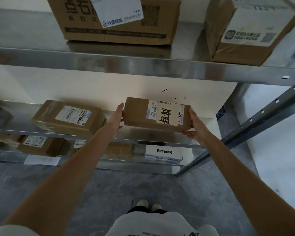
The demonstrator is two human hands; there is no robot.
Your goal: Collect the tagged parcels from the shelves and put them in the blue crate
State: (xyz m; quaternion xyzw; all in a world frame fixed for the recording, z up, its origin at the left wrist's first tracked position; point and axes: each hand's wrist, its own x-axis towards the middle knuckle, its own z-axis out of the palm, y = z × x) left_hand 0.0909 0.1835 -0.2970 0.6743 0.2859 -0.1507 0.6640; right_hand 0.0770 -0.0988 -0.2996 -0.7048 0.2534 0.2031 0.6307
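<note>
A brown cardboard parcel [140, 113] with a white shipping label and large handwritten black characters is held between both hands, just above the front edge of the middle metal shelf [58, 132]. My left hand [117, 116] grips its left end. My right hand [195, 126] grips its right end, with fingers curled under the bottom corner. A dark blue crate [221, 112] shows only as a sliver behind the shelf's right post.
Another labelled brown parcel [68, 117] lies on the same shelf to the left. Two big cartons [116, 19] [249, 29] stand on the shelf above. Lower shelves hold several small parcels [39, 144] and a white box [163, 155]. A slanted metal upright [255, 120] stands at right.
</note>
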